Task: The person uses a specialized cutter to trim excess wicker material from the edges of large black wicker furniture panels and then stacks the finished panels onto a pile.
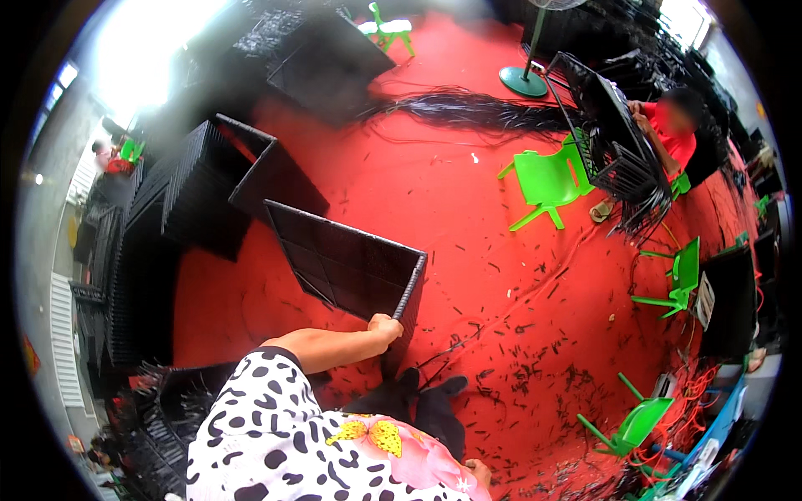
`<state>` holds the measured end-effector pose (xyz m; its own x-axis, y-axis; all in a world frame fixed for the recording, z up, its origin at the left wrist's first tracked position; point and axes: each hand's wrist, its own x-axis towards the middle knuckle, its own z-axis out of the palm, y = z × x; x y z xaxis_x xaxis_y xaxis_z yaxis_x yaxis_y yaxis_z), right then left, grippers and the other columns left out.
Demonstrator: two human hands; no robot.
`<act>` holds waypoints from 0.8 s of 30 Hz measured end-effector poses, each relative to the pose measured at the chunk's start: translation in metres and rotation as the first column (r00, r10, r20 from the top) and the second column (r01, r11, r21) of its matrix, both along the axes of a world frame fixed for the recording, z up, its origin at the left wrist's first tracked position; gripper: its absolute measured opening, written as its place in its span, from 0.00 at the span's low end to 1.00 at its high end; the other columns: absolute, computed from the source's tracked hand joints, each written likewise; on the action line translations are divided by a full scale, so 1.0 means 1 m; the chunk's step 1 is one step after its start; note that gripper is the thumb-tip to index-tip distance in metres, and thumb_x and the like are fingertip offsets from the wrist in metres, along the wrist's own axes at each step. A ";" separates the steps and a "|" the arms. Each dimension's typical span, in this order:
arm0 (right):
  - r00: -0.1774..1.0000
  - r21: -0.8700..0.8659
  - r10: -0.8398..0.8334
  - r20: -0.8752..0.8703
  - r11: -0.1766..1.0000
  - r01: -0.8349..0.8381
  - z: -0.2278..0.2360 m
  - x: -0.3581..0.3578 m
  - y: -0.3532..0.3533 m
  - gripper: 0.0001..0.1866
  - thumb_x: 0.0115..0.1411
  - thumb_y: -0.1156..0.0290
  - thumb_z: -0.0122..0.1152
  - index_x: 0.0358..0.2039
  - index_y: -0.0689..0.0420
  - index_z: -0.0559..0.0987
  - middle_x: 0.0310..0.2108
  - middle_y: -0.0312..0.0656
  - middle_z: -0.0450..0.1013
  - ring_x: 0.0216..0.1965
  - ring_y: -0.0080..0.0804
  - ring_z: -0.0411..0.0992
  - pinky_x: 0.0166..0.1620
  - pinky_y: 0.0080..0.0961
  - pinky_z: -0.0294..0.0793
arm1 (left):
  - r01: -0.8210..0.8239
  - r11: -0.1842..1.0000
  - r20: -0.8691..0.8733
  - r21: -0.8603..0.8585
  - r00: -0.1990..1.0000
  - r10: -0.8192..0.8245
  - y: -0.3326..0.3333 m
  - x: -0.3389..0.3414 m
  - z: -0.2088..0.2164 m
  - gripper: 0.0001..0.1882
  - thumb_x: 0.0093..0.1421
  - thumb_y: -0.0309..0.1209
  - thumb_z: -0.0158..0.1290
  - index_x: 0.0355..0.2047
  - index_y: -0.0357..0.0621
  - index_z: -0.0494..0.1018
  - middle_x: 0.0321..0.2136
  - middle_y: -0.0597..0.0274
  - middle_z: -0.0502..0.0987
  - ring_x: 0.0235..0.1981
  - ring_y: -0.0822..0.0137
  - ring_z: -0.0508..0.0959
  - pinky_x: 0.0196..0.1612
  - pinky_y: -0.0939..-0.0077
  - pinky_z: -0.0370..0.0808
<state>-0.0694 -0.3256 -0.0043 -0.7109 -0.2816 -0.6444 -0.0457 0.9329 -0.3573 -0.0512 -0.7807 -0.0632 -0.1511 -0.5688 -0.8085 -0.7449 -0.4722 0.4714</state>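
Observation:
My left hand is closed around the near right edge of a black woven panel. The panel has a braided rim and stands tilted over the red floor in front of me, dark bars crossing its inner face. At the lower edge, beside my patterned clothing, only a part of my right hand shows. Its fingers are mostly hidden, and I cannot make out anything in it. Just beyond the held panel, another black panel leans by a tall stack of similar panels.
Black strip scraps litter the red floor. Green chairs stand to the right. A person in red handles a black woven frame there. Long black strands lie near a fan's green base. Red cables tangle lower right.

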 end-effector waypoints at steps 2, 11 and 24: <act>1.000 -0.001 -0.009 0.014 1.000 0.009 -0.007 0.007 0.024 0.15 0.39 0.61 0.64 0.27 0.56 0.77 0.25 0.45 0.74 0.30 0.39 0.73 0.36 0.32 0.71 | 0.047 0.999 0.021 -0.027 0.999 -0.046 0.000 -0.003 -0.011 0.07 0.30 0.24 0.57 0.15 0.39 0.73 0.17 0.57 0.74 0.20 0.64 0.72 0.25 0.68 0.68; 0.997 0.006 -0.075 -0.022 0.997 0.075 -0.008 0.019 0.059 0.15 0.45 0.59 0.59 0.31 0.55 0.76 0.29 0.44 0.73 0.34 0.39 0.71 0.40 0.31 0.69 | 0.180 0.975 0.179 -0.129 0.971 -0.156 -0.022 -0.038 0.026 0.08 0.39 0.28 0.57 0.21 0.37 0.75 0.22 0.56 0.76 0.27 0.63 0.76 0.31 0.70 0.70; 0.979 -0.134 -0.106 -0.175 0.987 0.083 -0.079 0.065 0.144 0.09 0.38 0.67 0.60 0.17 0.57 0.71 0.17 0.44 0.68 0.23 0.34 0.70 0.28 0.31 0.69 | 0.406 0.855 0.125 -0.322 0.914 -0.386 0.064 -0.086 0.070 0.06 0.34 0.29 0.56 0.12 0.39 0.73 0.13 0.57 0.73 0.15 0.64 0.73 0.18 0.67 0.69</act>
